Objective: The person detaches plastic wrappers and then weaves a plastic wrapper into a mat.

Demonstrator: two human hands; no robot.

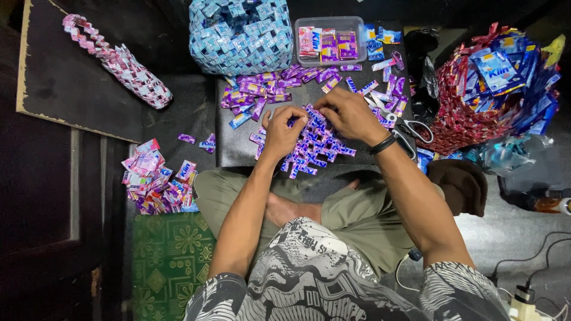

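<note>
Evidently both hands worked the purple woven wrapper panel (312,145) on the black worktop (238,151): left hand (282,131) pinched its upper left edge, right hand (351,114) closed on its top. Light, floppy, slippery, it seemed best gripped at the edges.

floor (523,220): dark, dim lit | green patterned mat (169,252) btm-left | black board (65,71) top-left | cables (535,261) btm-right

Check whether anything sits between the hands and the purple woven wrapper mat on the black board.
Nothing visible does. The left hand and the right hand both rest directly on the woven mat. Loose purple strips lie behind it and the scissors off to the right, clear of both hands.
</note>
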